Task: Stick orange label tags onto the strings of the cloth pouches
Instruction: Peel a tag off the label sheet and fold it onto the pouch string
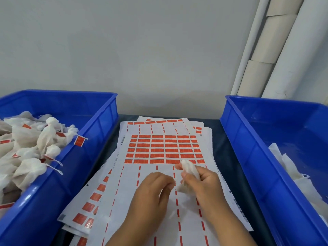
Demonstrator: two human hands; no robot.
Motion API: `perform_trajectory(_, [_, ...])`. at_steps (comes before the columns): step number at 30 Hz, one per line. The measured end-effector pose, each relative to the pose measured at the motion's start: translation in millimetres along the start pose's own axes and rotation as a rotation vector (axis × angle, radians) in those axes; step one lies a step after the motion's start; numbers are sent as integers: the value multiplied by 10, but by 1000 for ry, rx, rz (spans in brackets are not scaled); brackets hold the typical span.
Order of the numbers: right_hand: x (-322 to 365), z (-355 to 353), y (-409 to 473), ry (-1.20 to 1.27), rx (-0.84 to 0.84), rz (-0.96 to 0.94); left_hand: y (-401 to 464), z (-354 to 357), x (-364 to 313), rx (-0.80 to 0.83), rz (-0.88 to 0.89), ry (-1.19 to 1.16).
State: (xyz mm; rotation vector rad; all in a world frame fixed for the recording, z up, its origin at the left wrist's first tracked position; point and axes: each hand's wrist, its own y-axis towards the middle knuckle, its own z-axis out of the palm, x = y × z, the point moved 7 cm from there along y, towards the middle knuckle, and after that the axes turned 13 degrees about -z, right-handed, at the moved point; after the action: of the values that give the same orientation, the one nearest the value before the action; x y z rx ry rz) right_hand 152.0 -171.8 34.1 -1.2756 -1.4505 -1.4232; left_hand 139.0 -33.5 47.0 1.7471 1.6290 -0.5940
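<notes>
Right hand (204, 181) grasps a cloth pouch (189, 170) over the label sheet (159, 150). Left hand (152, 185) has fingertips pinched; whether it holds the string, can't tell. Advice: pull string taut, peel from the nearest orange row, fold tag squarely.

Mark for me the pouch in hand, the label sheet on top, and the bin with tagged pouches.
pouch (188, 168), head view, on its white cloth above the right hand's fingers.
label sheet (165, 150), head view, on its block of orange labels.
left bin (99, 121), head view, on its blue right wall.
</notes>
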Motion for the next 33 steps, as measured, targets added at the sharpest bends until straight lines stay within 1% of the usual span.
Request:
perform_trajectory(3, [35, 116, 1, -203, 150, -117, -6, -32, -41, -54, 66, 0])
perform_trajectory(6, [-1, 238, -22, -313, 284, -151, -18, -39, -49, -88, 98, 0])
perform_trajectory(9, [-29, 336, -71, -307, 368, -151, -12, -81, -16, -132, 79, -107])
perform_trajectory(12, [-22, 372, -95, -253, 411, -168, 5, -100, 22, -108, 25, -243])
perform_trajectory(14, [6, 381, -100, -233, 416, -185, 21, -109, 40, -94, -27, -287])
perform_trajectory(19, [21, 391, -115, -280, 365, -251, 34, -104, 134, -90, -158, -376])
perform_trajectory(21, [24, 403, -123, -308, 357, -273, 31, -98, 159, -97, -188, -384])
perform_trajectory(24, [43, 346, -107, -311, 293, -282, 24, -101, 178, -104, -214, -407])
perform_trajectory(29, [43, 302, -99, -345, 253, -298, 72, -81, 293, -34, -375, -609])
perform_trajectory(33, [103, 300, -115, -370, 224, -357, 90, -52, 328, -4, -427, -638])
